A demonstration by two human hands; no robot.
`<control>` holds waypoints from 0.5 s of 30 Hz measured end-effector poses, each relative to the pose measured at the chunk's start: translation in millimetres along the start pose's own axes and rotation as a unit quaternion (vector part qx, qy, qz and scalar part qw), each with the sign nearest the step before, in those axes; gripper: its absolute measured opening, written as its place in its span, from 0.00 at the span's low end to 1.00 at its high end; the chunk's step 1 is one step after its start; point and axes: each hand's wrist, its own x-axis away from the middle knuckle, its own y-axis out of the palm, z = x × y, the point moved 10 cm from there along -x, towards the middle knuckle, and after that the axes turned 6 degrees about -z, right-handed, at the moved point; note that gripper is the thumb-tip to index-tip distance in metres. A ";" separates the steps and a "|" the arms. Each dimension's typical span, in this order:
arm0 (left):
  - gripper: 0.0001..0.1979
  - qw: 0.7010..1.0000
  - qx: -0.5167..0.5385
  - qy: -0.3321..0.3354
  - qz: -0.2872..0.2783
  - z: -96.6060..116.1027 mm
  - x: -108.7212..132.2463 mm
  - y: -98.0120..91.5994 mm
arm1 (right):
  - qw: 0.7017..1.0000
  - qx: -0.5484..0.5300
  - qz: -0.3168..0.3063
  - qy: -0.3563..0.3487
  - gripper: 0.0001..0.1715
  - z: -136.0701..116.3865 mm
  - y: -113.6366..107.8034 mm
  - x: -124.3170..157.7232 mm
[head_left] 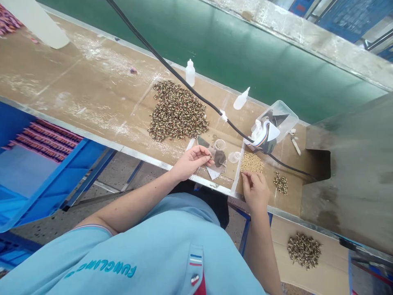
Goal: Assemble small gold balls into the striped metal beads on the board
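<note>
My left hand (pixel 194 161) is closed in a pinch on a small dark piece, just left of a grey stained sheet (pixel 218 159) with a small clear cup (pixel 220 144) on it. My right hand (pixel 255 187) has its fingers pinched at the lower edge of a patch of small tan beads (pixel 251 162); what they hold, if anything, is too small to make out. A second clear cup (pixel 234 157) lies between the hands. Beyond my left hand spreads a large pile of small gold-and-dark pieces (pixel 178 111).
Two white squeeze bottles (pixel 190 73) stand or lean along the far edge. A clear plastic box (pixel 284 112) sits at the right, near a small pile of pieces (pixel 280 183). A black cable (pixel 172 70) crosses above the table. Another pile (pixel 303 250) lies on cardboard at lower right.
</note>
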 end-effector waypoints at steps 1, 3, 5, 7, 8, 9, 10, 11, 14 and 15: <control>0.11 1.000 -0.001 0.002 0.001 0.1 0.1 -0.4 | 1.000 0.010 -0.003 -0.010 0.20 -1.6 0.8 -0.7; 0.11 1.000 -0.003 0.004 0.004 -0.1 0.5 -1.8 | 0.999 0.033 -0.008 -0.029 0.21 -5.0 1.9 -1.7; 0.10 1.000 -0.003 0.002 0.005 -1.0 1.1 -2.6 | 0.998 0.053 -0.015 -0.043 0.21 -7.5 3.5 -2.5; 0.10 1.000 0.003 0.001 0.005 -1.7 2.2 -2.2 | 0.996 0.066 -0.023 -0.046 0.21 -7.3 5.4 -3.4; 0.10 1.000 0.008 0.002 0.006 -2.1 3.1 -1.4 | 0.996 0.070 -0.028 -0.043 0.21 -6.1 6.5 -3.9; 0.10 1.000 0.015 0.001 0.006 -2.8 4.2 0.0 | 0.996 0.072 -0.033 -0.038 0.21 -4.8 7.4 -4.3; 0.10 1.000 0.022 0.001 0.006 -3.9 5.6 1.9 | 0.996 0.073 -0.037 -0.034 0.21 -3.8 8.1 -4.7; 0.10 1.000 0.031 -0.001 0.006 -5.5 7.4 4.6 | 0.996 0.070 -0.040 -0.032 0.21 -3.8 8.3 -5.0; 0.11 0.998 0.061 -0.009 0.001 -11.5 13.5 16.2 | 0.998 0.031 -0.029 -0.038 0.18 -12.2 4.4 -5.2; 0.12 0.997 0.072 -0.012 -0.001 -13.3 15.6 20.4 | 0.999 0.008 -0.022 -0.042 0.17 -18.1 2.2 -5.2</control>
